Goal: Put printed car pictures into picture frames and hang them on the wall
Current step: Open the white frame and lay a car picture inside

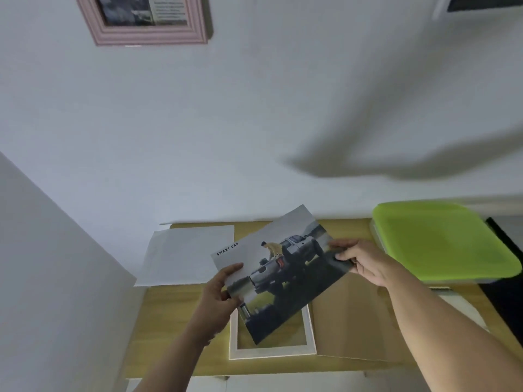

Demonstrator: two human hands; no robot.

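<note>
My left hand [223, 290] pinches the near-left edge of the car picture [283, 267], thumb on the printed face and fingers curled beneath. My right hand [365, 261] pinches the opposite edge, so the sheet hangs taut and tilted just above the white frame [271, 352]. I judge the two-sided hold is there to keep the thin paper from sagging while I line it up with the opening. The frame lies flat on the counter [175, 335], ready to take the print from above. Just right of the frame lies a brown backing board [351, 321], probably lifted out and kept close for closing up. Beyond the frame to the left lies a blank white sheet [189, 250]. Beyond it to the right sits a green-lidded box [441, 241]. High on the wall above the frame hangs a pink frame [147, 26], already filled and cut off by the top edge. The print hides the white frame's far side, so I cannot tell whether any glass sits in it. The fingers beneath the paper are out of sight.
</note>
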